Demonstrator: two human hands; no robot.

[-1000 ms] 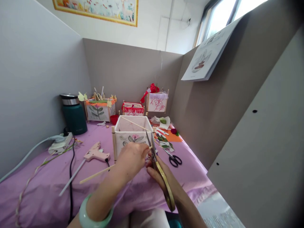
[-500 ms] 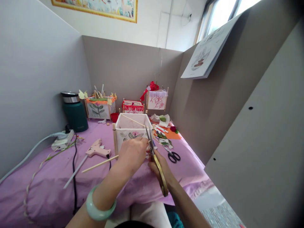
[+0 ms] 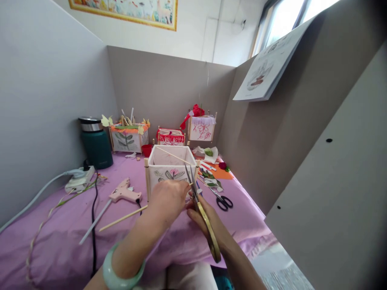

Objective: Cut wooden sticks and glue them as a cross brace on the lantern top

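My left hand point(image 3: 168, 199), with a pale green bangle on the wrist, grips a thin wooden stick point(image 3: 123, 218) that runs down to the left over the purple cloth. My right hand point(image 3: 203, 219) holds gold-handled scissors point(image 3: 202, 217); their blades point up and straddle the stick's short end by my left fingers. Just behind both hands stands an open white paper lantern box point(image 3: 169, 164) with a painted flower and wooden corner posts. A thin stick lies diagonally across its top.
A pink glue gun point(image 3: 123, 195) and black cable lie to the left, with a power strip point(image 3: 79, 179) and a green kettle point(image 3: 94, 143) beyond. Three decorated lanterns stand along the back wall. Black scissors point(image 3: 223, 200) and paper scraps lie to the right. Grey partitions enclose the table.
The hands, stick and scissors stay together in front of the lantern with only slight shifts. The view itself wobbles a little.
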